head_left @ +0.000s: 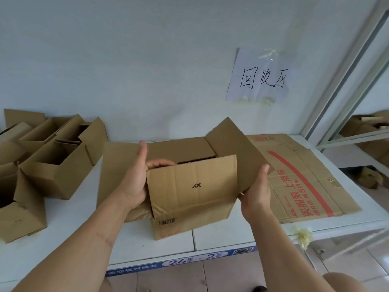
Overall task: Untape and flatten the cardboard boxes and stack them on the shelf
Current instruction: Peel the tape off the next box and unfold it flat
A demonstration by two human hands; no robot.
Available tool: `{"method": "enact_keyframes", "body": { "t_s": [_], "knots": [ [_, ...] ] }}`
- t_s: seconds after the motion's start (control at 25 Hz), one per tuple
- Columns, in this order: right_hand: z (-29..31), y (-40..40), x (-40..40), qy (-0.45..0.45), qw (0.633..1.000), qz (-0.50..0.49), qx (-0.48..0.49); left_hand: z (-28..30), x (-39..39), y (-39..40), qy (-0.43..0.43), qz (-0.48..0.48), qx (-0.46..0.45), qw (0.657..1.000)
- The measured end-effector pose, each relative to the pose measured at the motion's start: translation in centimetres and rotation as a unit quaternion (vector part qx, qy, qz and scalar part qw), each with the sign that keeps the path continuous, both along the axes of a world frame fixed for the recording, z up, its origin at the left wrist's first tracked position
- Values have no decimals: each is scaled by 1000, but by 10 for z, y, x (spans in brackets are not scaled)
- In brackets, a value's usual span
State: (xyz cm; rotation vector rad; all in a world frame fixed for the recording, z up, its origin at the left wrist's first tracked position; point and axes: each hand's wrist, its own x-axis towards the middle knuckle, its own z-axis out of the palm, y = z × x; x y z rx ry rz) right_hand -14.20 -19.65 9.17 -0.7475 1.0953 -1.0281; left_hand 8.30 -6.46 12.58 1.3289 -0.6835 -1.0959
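Note:
I hold a small brown cardboard box (192,186) above the white shelf (221,234), its flaps spread open and a small black logo on the near panel. My left hand (136,175) grips the box's left side, thumb up and fingers curled inside over the near panel's top edge. My right hand (255,193) grips the right side, thumb against the open right flap. A large flattened box with red print (299,175) lies on the shelf to the right. Another flat brown sheet (117,163) lies under and behind the held box.
Several open, unflattened brown boxes (54,157) crowd the shelf's left end against the wall. A handwritten paper sign (260,76) is taped to the wall. A wad of yellowish tape (303,236) clings to the shelf's front edge. A metal rack upright (345,76) rises at right.

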Motion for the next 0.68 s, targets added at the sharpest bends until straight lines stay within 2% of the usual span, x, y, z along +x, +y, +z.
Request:
{"method": "enact_keyframes", "body": {
  "t_s": [0.12,0.16,0.2,0.24,0.32,0.36,0.4,0.44,0.48,0.52,0.64,0.68],
  "knots": [
    [1,-29,-4,28,994,79,70,4,-10,16,20,-139,19,990],
    [5,-36,-5,58,989,103,88,6,-15,22,-14,-205,33,978],
    [10,-40,-5,92,983,121,106,3,-19,25,-114,-277,48,953],
    [14,-44,-5,114,979,123,116,-2,-24,25,-263,-336,72,902],
    [24,-48,0,136,975,139,105,-16,-37,17,-549,-379,127,734],
    [28,-45,4,167,967,169,96,-24,-45,13,-622,-365,150,676],
    [32,-39,8,215,952,200,90,-31,-53,11,-662,-351,169,640],
    [32,-32,14,264,936,216,82,-38,-59,8,-686,-336,177,620],
    [32,-25,20,309,924,217,65,-41,-61,6,-702,-323,178,609],
    [29,-18,28,345,916,201,39,-41,-61,2,-704,-311,178,613],
    [12,-3,44,414,900,129,-25,-34,-41,-18,-634,-258,198,701],
    [5,-1,49,425,899,104,-31,-32,-31,-26,-628,-240,213,709]
  ]
}}
